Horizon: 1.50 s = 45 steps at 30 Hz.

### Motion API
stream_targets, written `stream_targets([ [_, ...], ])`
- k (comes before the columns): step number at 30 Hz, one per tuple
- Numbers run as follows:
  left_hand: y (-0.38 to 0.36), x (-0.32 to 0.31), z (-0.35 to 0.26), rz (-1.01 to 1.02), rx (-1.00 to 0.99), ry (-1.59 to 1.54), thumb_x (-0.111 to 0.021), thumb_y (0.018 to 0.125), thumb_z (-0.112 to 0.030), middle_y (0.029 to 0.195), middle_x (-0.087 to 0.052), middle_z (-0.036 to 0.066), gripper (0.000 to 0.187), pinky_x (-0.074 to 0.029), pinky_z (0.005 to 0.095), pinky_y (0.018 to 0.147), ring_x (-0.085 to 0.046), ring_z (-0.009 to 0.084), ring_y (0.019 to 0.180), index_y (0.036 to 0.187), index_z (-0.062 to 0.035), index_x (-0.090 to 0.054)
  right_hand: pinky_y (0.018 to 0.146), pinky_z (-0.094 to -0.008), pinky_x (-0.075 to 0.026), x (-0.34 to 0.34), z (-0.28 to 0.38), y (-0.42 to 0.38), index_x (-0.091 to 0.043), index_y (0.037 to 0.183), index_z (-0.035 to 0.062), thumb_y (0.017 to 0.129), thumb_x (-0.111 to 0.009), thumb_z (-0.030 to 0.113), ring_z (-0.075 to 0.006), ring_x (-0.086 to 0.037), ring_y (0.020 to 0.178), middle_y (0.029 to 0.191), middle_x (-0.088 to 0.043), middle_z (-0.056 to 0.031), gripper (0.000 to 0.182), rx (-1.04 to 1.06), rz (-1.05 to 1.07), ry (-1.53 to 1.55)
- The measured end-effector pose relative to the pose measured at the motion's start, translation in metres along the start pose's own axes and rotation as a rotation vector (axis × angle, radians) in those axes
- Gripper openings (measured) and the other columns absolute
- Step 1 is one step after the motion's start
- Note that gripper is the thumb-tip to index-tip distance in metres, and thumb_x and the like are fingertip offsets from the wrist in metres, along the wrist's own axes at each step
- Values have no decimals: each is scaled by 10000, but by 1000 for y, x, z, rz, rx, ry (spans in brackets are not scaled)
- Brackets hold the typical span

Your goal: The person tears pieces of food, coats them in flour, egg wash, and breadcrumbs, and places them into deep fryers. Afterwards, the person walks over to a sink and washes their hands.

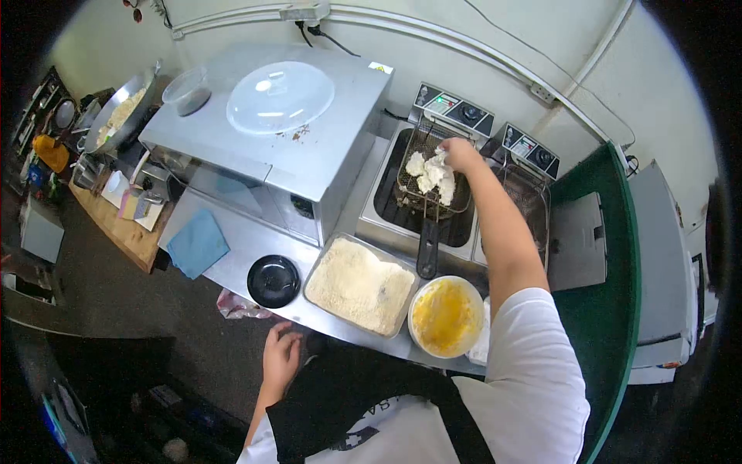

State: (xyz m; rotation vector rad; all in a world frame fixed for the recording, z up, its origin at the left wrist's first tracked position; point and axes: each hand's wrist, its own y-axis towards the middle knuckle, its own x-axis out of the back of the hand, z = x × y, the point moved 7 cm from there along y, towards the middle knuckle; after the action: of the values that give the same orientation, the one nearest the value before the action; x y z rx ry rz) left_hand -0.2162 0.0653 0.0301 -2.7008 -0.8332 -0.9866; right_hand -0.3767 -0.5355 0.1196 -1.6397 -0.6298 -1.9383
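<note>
My right hand [461, 157] is over the fryer basket [409, 148], its fingers closed on a white, flour-coated piece of food. Several other coated pieces [431, 173] lie in the basket; what is under the coating I cannot make out. The basket's black handle [428, 247] points toward me. My left hand [281, 357] hangs by the counter's front edge, fingers apart and holding nothing. Between me and the fryer stand a metal tray of pale flour [359, 282] and a white bowl with yellow, egg-like liquid [446, 317].
A black bowl [273, 281] sits left of the tray, and a blue cloth [198, 243] lies farther left. Behind them a steel oven-like box [340, 166] carries a clear oval lid [280, 97]. A second fryer well [533, 197] and a green partition [616, 255] are on the right.
</note>
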Motion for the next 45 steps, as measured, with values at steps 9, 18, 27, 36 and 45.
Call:
stream_targets([
  [9,53,-62,-72,224,-20,-452,-655,901,-113,1201,-610,112,198,-482,339,916,-604,239,1086,1083,-38,-668,797,-330,-529,24,-15,-111,-701,1095,47,752,-688,104,-230,-690,856,943,-724,-146,348,-291,-545,850],
  [18,142,-173,-215,1116,353,-1195,-455,985,-515,1176,-657,155,569,-565,391,770,-670,270,1006,1314,-54,-514,821,-298,-515,-86,37,-356,-557,1198,18,911,-495,-14,-173,-629,938,1060,-646,-69,296,-565,-413,2134],
  [27,133,-90,-297,1109,165,-1173,-397,1021,-421,1202,-628,238,553,-600,374,714,-647,317,1071,1368,6,-452,771,-299,-545,-62,56,-493,-571,1198,-40,906,-516,-33,-183,-651,947,1114,-655,-110,298,-790,-580,1862],
  [36,100,-111,-243,1065,177,-1124,-390,1023,-402,1215,-622,243,566,-612,362,681,-637,318,1105,1389,29,-414,752,-293,-542,-42,57,-516,-580,1165,-45,907,-519,-41,-192,-657,918,1085,-665,-111,265,-790,-718,1807],
  [45,122,-164,-174,968,261,-637,-388,979,-598,1031,-699,182,683,-574,340,617,-691,252,887,1172,23,-596,748,-285,-536,-69,61,-498,-592,1142,-34,896,-530,-50,-181,-654,893,1051,-666,-103,254,-788,-564,1886],
])
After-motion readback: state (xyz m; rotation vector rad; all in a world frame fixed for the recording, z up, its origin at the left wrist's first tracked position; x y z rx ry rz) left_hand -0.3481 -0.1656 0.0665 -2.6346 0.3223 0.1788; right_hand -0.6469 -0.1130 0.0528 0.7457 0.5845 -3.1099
